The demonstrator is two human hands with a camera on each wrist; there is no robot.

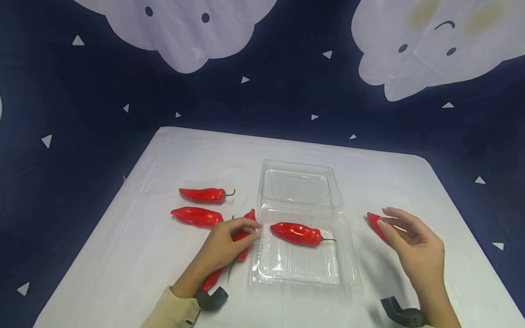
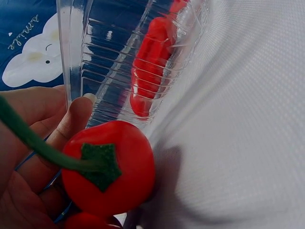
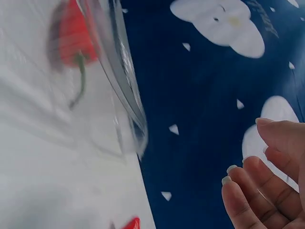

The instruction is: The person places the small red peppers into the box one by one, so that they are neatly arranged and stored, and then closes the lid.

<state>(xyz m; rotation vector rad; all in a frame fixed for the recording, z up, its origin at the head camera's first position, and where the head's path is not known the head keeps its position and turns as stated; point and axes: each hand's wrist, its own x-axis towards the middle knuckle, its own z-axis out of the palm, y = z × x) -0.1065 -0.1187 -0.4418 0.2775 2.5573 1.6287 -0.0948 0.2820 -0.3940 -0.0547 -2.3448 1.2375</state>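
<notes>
A clear plastic clamshell container (image 1: 262, 273) lies open in the middle of the table, one red chili pepper (image 1: 296, 233) in its base. At the container's left rim, my left hand (image 1: 225, 239) pinches the edge between thumb and fingertips. Beneath that hand's palm is another red pepper (image 2: 112, 167), green stem towards the wrist camera. To the right of the container, my right hand (image 1: 414, 241) hovers with loosely bent fingers and nothing between them. A red pepper (image 1: 375, 223) lies on the cloth beyond its thumb, partly hidden by the hand.
Left of the container lie more red peppers: one at the back (image 1: 205, 195), one in front of it (image 1: 196, 216), and one partly under the left wrist (image 1: 211, 279). The lid (image 1: 301, 169) is folded back. A white cloth (image 1: 135, 255) covers the table, with a dark blue patterned backdrop (image 1: 283, 100) behind.
</notes>
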